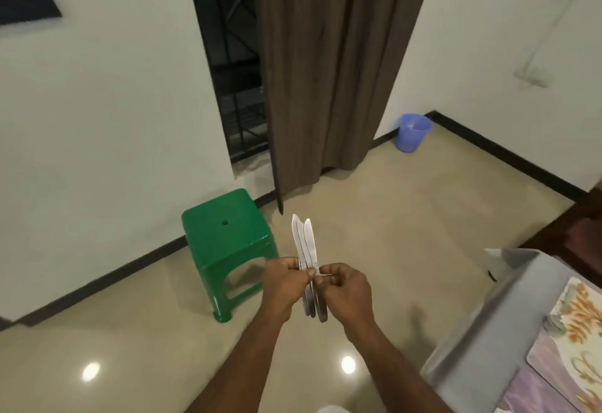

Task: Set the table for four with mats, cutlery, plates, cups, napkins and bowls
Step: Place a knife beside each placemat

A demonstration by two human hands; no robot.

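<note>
Both my left hand (284, 277) and right hand (342, 285) pinch the bunch of table knives (306, 249) mid-air over the floor, blades up; I'd peel one off cleanly, then turn right to the table (482, 324) with its mat (560, 347).

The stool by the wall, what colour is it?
Plain green, seen in the head view: stool.
</note>
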